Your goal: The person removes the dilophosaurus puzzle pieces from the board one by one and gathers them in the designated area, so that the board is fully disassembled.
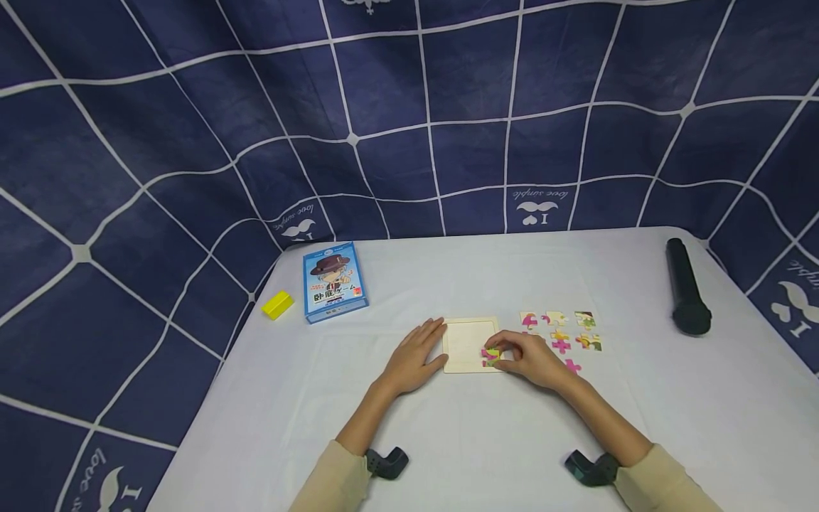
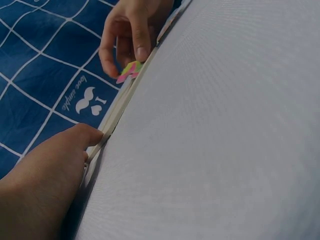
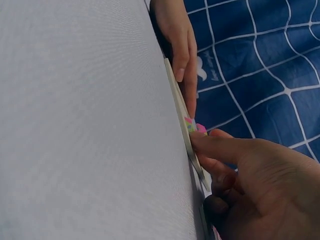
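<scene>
A shallow wooden puzzle tray [image 1: 466, 340] lies on the white table in front of me. My left hand [image 1: 412, 361] rests flat at its left edge, fingers extended, the thumb against the frame near the lower corner. Over the tray's lower right corner, my right hand [image 1: 532, 360] pinches a pink, yellow and green jigsaw piece [image 1: 492, 353] between thumb and fingers. In the left wrist view that jigsaw piece [image 2: 129, 72] stands tilted just above the tray's rim. The right wrist view shows the right thumb close against the tray's edge [image 3: 178, 100].
Several loose jigsaw pieces [image 1: 561, 345] lie spread right of the tray, some beside the right hand. A blue illustrated box [image 1: 335, 281] and a yellow block [image 1: 278, 305] are at the back left. A black cylindrical object [image 1: 687, 288] lies far right. A dark blue curtain [image 1: 473, 128] hangs behind the table.
</scene>
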Available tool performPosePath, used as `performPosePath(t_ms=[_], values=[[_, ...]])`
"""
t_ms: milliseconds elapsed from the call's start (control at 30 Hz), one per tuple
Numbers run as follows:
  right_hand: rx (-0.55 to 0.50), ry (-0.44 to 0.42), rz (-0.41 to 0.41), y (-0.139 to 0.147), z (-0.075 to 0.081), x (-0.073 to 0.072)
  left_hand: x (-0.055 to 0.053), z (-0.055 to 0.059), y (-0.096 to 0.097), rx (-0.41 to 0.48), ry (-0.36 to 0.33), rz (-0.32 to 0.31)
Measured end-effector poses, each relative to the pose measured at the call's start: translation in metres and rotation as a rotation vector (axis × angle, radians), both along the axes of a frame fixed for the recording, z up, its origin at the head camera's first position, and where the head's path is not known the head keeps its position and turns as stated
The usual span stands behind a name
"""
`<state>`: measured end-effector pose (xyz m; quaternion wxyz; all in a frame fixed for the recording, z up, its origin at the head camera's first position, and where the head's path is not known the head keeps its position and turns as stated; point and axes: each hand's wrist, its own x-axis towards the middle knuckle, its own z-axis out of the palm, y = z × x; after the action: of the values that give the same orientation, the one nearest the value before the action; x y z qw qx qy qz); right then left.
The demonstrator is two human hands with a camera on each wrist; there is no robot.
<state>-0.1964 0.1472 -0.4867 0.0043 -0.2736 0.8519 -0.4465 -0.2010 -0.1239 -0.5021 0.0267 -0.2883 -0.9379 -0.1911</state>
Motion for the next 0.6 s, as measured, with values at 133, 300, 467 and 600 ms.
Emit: performPosePath(t_ms=[133, 300, 467, 600], values=[[0.015, -0.013, -0.003, 0.0, 0.001, 0.0, 0.0, -0.001, 0.0, -0.005, -0.001, 0.004], [0.001, -0.028, -0.015, 0.0, 0.003, 0.001, 0.0, -0.001, 0.001, -0.003, -0.008, 0.009], [-0.044, -0.046, -0.042, 0.006, 0.012, 0.005, 0.0, -0.001, 0.001, 0.0, -0.003, 0.006], [-0.043, -0.086, -0.084, 0.02, 0.021, 0.01, 0.0, 0.0, 0.0, -0.002, -0.003, 0.005]])
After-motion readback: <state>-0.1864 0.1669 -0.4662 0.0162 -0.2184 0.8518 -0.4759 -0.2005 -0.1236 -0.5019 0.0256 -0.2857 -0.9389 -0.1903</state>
